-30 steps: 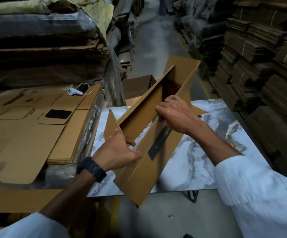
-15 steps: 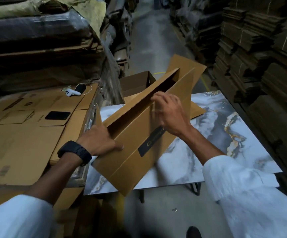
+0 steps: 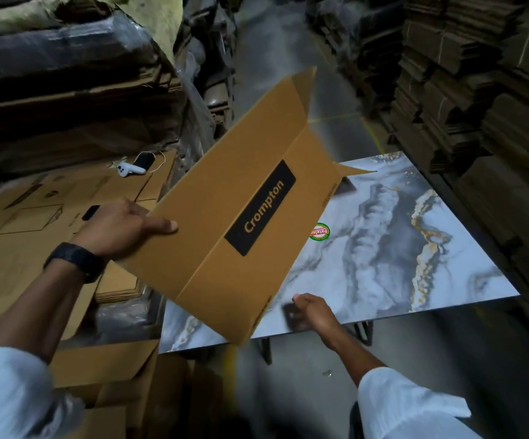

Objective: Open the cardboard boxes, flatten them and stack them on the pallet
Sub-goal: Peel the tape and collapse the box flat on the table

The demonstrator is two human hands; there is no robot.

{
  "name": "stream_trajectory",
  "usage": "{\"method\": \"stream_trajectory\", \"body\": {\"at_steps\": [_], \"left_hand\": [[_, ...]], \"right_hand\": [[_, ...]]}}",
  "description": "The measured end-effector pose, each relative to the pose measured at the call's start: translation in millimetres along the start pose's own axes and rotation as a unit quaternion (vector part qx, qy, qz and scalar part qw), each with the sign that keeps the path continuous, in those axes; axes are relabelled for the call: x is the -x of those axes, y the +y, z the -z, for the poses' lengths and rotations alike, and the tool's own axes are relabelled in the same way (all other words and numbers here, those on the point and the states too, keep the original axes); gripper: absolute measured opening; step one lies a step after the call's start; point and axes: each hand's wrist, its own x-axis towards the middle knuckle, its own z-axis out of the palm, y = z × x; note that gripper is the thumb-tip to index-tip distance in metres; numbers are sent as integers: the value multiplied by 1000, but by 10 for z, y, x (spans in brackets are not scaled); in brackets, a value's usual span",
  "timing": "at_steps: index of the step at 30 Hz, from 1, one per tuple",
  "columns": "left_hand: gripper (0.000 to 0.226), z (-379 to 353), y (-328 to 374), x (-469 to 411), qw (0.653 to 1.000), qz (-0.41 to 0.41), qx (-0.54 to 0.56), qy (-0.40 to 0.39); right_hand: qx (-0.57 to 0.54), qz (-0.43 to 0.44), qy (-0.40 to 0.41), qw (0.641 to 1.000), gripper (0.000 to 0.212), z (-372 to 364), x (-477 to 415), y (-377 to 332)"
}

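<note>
Left hand (image 3: 123, 229) fingers clamp the flattened box (image 3: 241, 217), tilted above the surface (image 3: 399, 248). Right hand (image 3: 314, 312) is blurred; I cannot tell its fingers' state. Steady the far side, then lay it square on the stack (image 3: 35, 191).

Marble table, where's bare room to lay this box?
The table is bare from the round sticker to its right edge. Crowded on the left: the cardboard box in the left hand hangs over it, the right hand at the near edge.
</note>
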Motion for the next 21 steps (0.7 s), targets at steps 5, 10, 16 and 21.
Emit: {"method": "stream_trajectory", "body": {"at_steps": [5,10,16,21], "left_hand": [[42,230,-105,1,998,2,59,-25],[39,421,-109,-13,996,14,86,-31],[34,375,-218,11,995,20,91,-36],[79,576,-261,-113,987,58,141,-60]], "right_hand": [[-136,-45,-71,987,27,-2,93,-35],[-233,-32,-60,970,25,-243,68,-111],[-384,-70,30,920,34,-116,113,-178],[-377,-150,-121,906,26,-54,340,284]]}}
